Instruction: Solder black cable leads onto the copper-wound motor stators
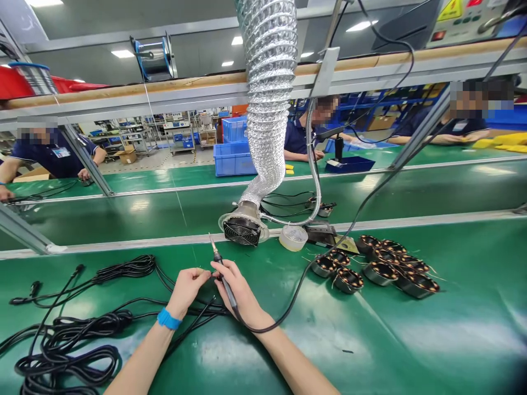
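Note:
My right hand (237, 289) grips a soldering iron (219, 262) like a pen, its tip pointing up and away toward the fan. The iron's black cord (304, 274) runs off to the right. My left hand (188, 286), with a blue wristband, is pinched closed on the end of a thin black cable (196, 310), right beside the fingers of my right hand. Both hands hover over the green bench (370, 340).
Coiled black cables (78, 334) lie at the left. Several copper-wound stators (382, 270) sit at the right. A fume fan (242, 227) on a silver duct (269, 99), a tape roll (293, 237) and an iron stand are straight ahead. Other people work across the conveyor.

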A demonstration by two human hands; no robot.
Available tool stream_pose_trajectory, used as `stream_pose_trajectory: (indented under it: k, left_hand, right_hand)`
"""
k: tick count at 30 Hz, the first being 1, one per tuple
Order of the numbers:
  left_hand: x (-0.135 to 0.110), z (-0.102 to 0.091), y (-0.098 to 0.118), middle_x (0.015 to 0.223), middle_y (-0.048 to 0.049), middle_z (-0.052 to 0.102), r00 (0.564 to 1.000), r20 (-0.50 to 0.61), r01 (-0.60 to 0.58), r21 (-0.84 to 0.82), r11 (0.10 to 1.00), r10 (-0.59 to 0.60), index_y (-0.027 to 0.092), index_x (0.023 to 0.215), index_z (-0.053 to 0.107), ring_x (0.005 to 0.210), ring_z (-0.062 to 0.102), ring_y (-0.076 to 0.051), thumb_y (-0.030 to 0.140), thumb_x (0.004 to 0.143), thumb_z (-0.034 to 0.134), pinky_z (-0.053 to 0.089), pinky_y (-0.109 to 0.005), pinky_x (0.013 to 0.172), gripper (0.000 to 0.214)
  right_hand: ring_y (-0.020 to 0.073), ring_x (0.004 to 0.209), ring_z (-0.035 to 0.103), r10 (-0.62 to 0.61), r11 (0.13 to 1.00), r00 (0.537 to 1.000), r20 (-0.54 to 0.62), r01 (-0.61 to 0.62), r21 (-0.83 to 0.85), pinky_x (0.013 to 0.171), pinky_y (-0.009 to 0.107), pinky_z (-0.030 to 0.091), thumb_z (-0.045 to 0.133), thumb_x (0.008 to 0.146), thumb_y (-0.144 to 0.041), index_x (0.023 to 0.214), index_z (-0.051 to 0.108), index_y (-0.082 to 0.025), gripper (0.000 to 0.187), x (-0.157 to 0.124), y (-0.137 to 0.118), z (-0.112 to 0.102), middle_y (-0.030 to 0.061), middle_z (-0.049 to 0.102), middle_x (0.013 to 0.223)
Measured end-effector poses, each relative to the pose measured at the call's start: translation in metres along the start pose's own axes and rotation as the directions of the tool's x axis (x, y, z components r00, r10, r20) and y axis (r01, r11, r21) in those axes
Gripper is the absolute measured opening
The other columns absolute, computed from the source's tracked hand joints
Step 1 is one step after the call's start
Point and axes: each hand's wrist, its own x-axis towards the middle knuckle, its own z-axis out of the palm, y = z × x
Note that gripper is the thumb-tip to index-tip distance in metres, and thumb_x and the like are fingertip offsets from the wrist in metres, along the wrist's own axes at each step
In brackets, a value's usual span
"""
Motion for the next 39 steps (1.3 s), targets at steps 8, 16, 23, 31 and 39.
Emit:
stream_pose_trajectory:
  k: [8,16,23,31,39]
  left_hand:
    - [-0.002,-0.008,0.007,0.063,-0.0001,0.057,0.976,0.201,-0.105,0.118,0.988,0.079,0.014,0.071,0.070,0.063,0.044,-0.015,0.060,0.083,0.058,0.033,-0.027,0.060,0.049]
    - [-0.004,-0.004,-0.002,0.059,0.0049,0.045,0.956,0.293,0.054,-0.169,0.984,-0.002,0.015,0.076,0.063,0.049,0.029,-0.008,0.058,0.081,0.066,0.019,-0.024,0.047,0.044]
    - [-0.001,-0.001,0.000,0.065,0.0020,0.051,0.978,0.208,0.059,-0.352,0.934,0.017,0.016,0.071,0.059,0.060,0.041,-0.011,0.054,0.079,0.074,0.036,-0.023,0.057,0.041]
    - [0.022,-0.005,0.000,0.070,0.0003,0.056,0.989,0.150,0.028,-0.294,0.955,0.017,0.016,0.074,0.062,0.066,0.047,-0.013,0.058,0.073,0.077,0.041,-0.027,0.065,0.045]
    - [0.064,-0.005,0.000,0.074,-0.0019,0.059,0.995,0.099,0.018,-0.240,0.971,0.006,0.016,0.077,0.059,0.069,0.056,-0.014,0.063,0.068,0.074,0.045,-0.028,0.069,0.051]
  right_hand:
    - [0.0189,0.114,0.062,-0.033,0.998,0.999,-0.008,0.032,-0.059,0.097,0.033,0.054,0.043,0.095,-0.004,0.146,0.041,-0.029,0.057,-0.002,0.006,0.001,0.0120,0.048,0.133]
    - [0.0170,0.098,0.068,0.065,0.998,0.994,-0.084,-0.065,0.007,0.089,0.031,0.056,0.044,0.095,-0.007,0.130,0.055,-0.025,0.041,-0.005,0.003,0.010,0.0092,0.060,0.117]
    - [0.0187,0.111,0.063,0.039,0.998,0.980,-0.193,-0.029,0.054,0.099,0.033,0.053,0.045,0.091,-0.007,0.131,0.051,-0.021,0.043,-0.001,-0.014,0.015,0.0112,0.061,0.121]
    - [0.0229,0.111,0.063,-0.081,0.960,0.952,-0.296,-0.005,-0.279,0.093,0.039,0.056,0.046,0.093,-0.007,0.136,0.048,-0.026,0.047,-0.002,0.000,-0.010,0.0120,0.062,0.121]
    - [0.0226,0.090,0.064,-0.128,0.940,0.946,-0.298,0.019,-0.341,0.078,0.038,0.056,0.048,0.094,-0.011,0.125,0.059,-0.025,0.036,-0.003,-0.003,-0.021,0.0109,0.061,0.103]
